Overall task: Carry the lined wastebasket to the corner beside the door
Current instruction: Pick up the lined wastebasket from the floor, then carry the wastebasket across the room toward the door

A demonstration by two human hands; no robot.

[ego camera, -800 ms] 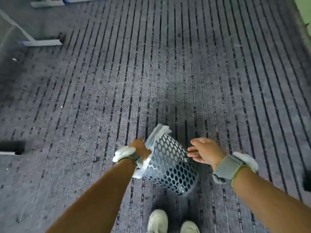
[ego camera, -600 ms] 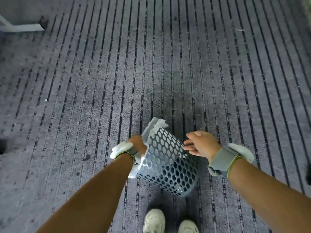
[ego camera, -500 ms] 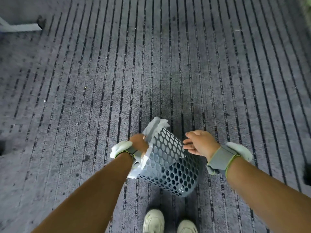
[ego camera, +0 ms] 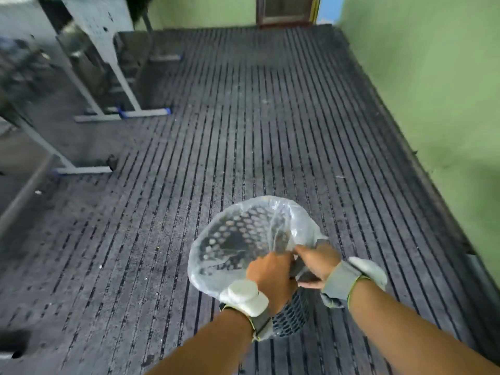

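The wastebasket is a blue-grey perforated bin with a clear plastic liner stretched over its mouth. It hangs above the striped carpet in front of me, mouth tilted up and away. My left hand grips the near rim through the liner. My right hand holds the rim just to the right, fingers closed on it. A brown door shows at the far end of the room, with a blue strip beside it where the green walls meet.
Grey desks with metal legs stand along the left side. A green wall runs down the right. Dark striped carpet stretches ahead toward the door. A dark object lies at the lower left.
The view has lifted from the floor to the room ahead. The basket has swung so its lined mouth faces up, and my right hand, free before, now holds its rim.
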